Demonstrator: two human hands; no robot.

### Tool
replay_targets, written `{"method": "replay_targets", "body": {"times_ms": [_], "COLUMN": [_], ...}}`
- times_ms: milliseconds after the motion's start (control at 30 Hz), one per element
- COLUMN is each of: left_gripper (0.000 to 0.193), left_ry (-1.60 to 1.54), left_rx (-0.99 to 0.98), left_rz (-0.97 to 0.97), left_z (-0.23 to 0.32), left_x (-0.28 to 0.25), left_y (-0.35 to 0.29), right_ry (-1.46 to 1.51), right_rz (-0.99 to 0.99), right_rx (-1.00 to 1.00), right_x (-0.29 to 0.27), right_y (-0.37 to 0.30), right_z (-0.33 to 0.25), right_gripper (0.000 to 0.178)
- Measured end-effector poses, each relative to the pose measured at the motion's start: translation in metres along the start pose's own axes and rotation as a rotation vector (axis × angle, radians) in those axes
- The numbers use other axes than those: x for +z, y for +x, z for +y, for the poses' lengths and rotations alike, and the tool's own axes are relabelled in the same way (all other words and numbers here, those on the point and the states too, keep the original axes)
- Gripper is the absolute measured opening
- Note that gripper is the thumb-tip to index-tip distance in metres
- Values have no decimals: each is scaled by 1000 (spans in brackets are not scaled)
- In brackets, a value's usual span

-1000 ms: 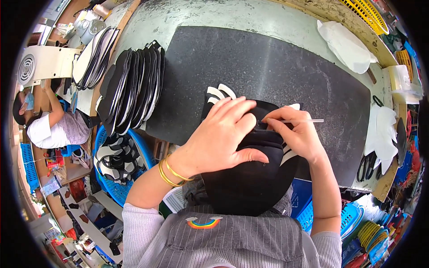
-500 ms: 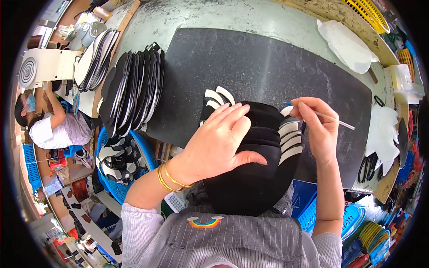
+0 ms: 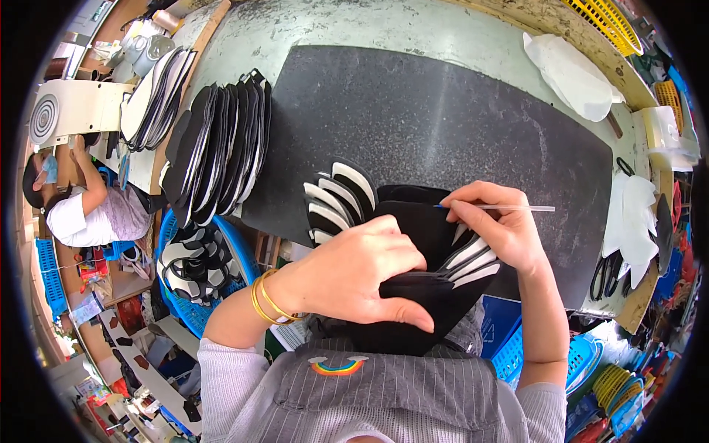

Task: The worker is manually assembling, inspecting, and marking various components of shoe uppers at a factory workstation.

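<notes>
While the right hand [image 3: 496,221] keeps its grip pinched on a clear pen [image 3: 533,208], the left hand [image 3: 362,269], thumb spread from fingers, has slid closer, fanning black pieces [image 3: 413,220] at the bench's [image 3: 369,22] near edge, baring more left-side white strips [image 3: 354,179].

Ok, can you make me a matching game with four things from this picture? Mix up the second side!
Things:
1. Pen
2. Gold bangles
3. Round basket
4. Big mat

Clues:
A. Around the left wrist
B. Dark, flat on the table
C. Blue, with black and white pieces inside
D. Held in the right hand

Right pairs: 1-D, 2-A, 3-C, 4-B.
</notes>
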State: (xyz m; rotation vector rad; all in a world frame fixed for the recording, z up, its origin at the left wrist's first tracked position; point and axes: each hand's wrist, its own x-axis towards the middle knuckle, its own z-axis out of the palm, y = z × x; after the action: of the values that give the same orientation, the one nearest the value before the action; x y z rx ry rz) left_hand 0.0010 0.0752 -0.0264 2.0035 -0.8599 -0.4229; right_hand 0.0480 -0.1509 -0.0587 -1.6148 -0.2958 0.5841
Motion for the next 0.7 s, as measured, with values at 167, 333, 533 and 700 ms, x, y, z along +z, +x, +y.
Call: {"method": "replay_targets", "body": {"times_ms": [167, 333, 533, 700], "left_gripper": [64, 69, 71, 71], "left_ry": [200, 205, 248, 228], "left_rx": [3, 63, -135, -190], "left_rz": [163, 224, 177, 120], "left_z": [-4, -8, 0, -3], "left_x": [8, 9, 7, 6], "left_y": [1, 2, 1, -1], "right_ry": [-76, -192, -365, -357], "right_rz": [71, -50, -64, -145], "right_rx": [-181, -206, -259, -238], "right_x": [1, 9, 12, 9], "right_y": [0, 11, 12, 18], "right_z": [-5, -2, 6, 9], "right_gripper": [13, 12, 10, 10]}}
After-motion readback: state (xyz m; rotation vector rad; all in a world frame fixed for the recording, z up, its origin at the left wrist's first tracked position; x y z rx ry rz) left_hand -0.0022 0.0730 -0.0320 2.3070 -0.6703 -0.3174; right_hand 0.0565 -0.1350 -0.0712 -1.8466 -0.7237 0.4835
